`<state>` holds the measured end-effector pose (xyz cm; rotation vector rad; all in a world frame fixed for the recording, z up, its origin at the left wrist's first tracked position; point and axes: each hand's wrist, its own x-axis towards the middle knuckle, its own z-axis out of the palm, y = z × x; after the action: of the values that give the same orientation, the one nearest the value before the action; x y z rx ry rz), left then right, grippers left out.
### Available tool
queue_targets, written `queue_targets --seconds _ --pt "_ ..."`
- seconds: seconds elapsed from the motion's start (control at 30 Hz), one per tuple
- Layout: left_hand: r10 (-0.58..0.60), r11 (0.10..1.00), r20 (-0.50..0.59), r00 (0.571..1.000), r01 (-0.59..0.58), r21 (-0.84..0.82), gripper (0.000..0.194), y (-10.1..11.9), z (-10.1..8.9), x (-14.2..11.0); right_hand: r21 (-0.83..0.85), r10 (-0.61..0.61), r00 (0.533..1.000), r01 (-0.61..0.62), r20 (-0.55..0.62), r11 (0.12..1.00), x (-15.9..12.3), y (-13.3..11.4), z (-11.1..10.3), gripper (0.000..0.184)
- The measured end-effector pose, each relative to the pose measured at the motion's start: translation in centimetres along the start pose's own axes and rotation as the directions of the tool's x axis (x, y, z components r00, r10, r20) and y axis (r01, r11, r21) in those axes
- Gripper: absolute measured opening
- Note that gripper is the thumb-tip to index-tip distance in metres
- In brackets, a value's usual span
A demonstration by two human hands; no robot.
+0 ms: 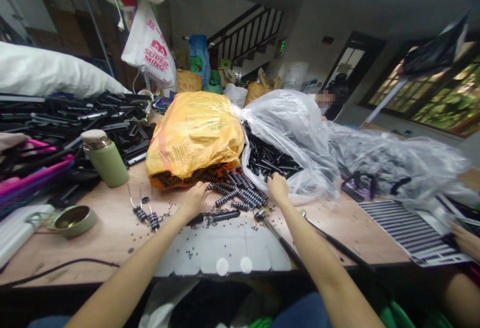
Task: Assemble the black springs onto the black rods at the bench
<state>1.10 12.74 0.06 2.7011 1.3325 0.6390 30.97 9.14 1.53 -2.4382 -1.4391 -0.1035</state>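
Sack [195, 133] bulged beyond left hand [195, 199]; bottle [107, 160] stood farther left; right hand [278, 188] was apart; both grips were indiscernible.

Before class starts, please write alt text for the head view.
A person's left hand is beside ribbed rods at the mouth of a yellow sack; the right hand is at a clear bag holding black parts. A green flask stands at left on the table.
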Motion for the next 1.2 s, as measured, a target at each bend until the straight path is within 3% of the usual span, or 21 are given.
queue_targets --seconds 0.07,0.17,0.27,0.33,0.4,0.47,0.53,0.57,0.63,0.7,0.77,0.87,0.9,1.0,1.13,1.2 --pt "0.027 0.990 -0.045 0.999 -0.033 -0.136 0.031 2.4 0.3 -2.1 0.025 0.078 0.996 -0.079 0.048 0.997 2.9 -0.9 0.6 0.027" --pt "0.101 0.978 0.004 0.995 -0.099 -0.184 0.032 5.2 2.0 -5.9 0.073 0.080 0.993 -0.086 0.082 0.994 4.3 -1.4 1.0 0.029" --pt "0.083 0.967 0.023 0.996 -0.075 -0.242 0.031 6.3 3.4 -8.4 0.123 -0.033 0.999 0.031 0.018 0.992 2.6 -0.9 0.6 0.025" --pt "-0.055 0.919 -0.016 0.998 0.045 -0.392 0.030 6.4 3.3 -8.6 0.155 -0.181 0.983 0.185 -0.039 0.970 0.2 -0.5 0.2 0.028" --pt "-0.276 0.755 0.055 0.960 0.252 -0.605 0.030 6.5 2.4 -7.7 0.191 -0.367 0.929 0.371 -0.058 0.909 -2.9 -0.4 0.2 0.031" --pt "-0.378 0.464 0.300 0.876 0.459 -0.758 0.036 7.1 1.4 -6.3 0.235 -0.533 0.845 0.528 -0.047 0.816 -6.1 -1.0 0.7 0.029" --pt "-0.299 0.186 0.532 0.793 0.595 -0.782 0.037 7.9 1.0 -5.2 0.276 -0.642 0.766 0.627 -0.044 0.729 -8.8 -1.9 1.4 0.027" --pt "-0.246 0.099 0.589 0.770 0.624 -0.775 0.034 8.3 1.0 -4.8 0.291 -0.676 0.735 0.658 -0.049 0.695 -9.8 -2.4 1.8 0.027" --pt "-0.214 0.027 0.618 0.756 0.637 -0.770 0.032 8.9 1.4 -4.5 0.307 -0.704 0.707 0.688 -0.075 0.658 -11.2 -3.2 2.1 0.030" --pt "-0.260 0.046 0.601 0.756 0.632 -0.774 0.030 9.0 2.0 -4.7 0.311 -0.679 0.729 0.668 -0.089 0.676 -12.0 -3.6 1.7 0.037" --pt "-0.297 0.093 0.573 0.764 0.620 -0.779 0.027 8.7 2.4 -5.1 0.339 -0.679 0.733 0.646 -0.027 0.684 -12.6 -3.6 0.9 0.062" --pt "-0.298 0.187 0.525 0.797 0.589 -0.787 0.022 8.3 2.5 -5.8 0.421 -0.739 0.662 0.639 0.124 0.644 -13.4 -3.5 0.0 0.104" --pt "-0.282 0.222 0.508 0.814 0.571 -0.790 0.020 8.3 2.5 -5.9 0.441 -0.739 0.658 0.626 0.145 0.643 -13.6 -3.6 -0.1 0.107" --pt "-0.201 0.330 0.454 0.868 0.497 -0.803 0.014 8.5 2.5 -6.2 0.465 -0.685 0.712 0.561 0.151 0.685 -14.1 -4.2 0.5 0.107" --pt "-0.107 0.441 0.418 0.902 0.419 -0.793 0.009 8.6 2.6 -6.9 0.476 -0.707 0.682 0.567 0.185 0.672 -14.3 -4.5 1.2 0.114" --pt "-0.131 0.588 0.317 0.939 0.331 -0.738 0.015 8.2 2.5 -7.9 0.455 -0.681 0.706 0.551 0.191 0.699 -14.6 -4.1 1.0 0.112"
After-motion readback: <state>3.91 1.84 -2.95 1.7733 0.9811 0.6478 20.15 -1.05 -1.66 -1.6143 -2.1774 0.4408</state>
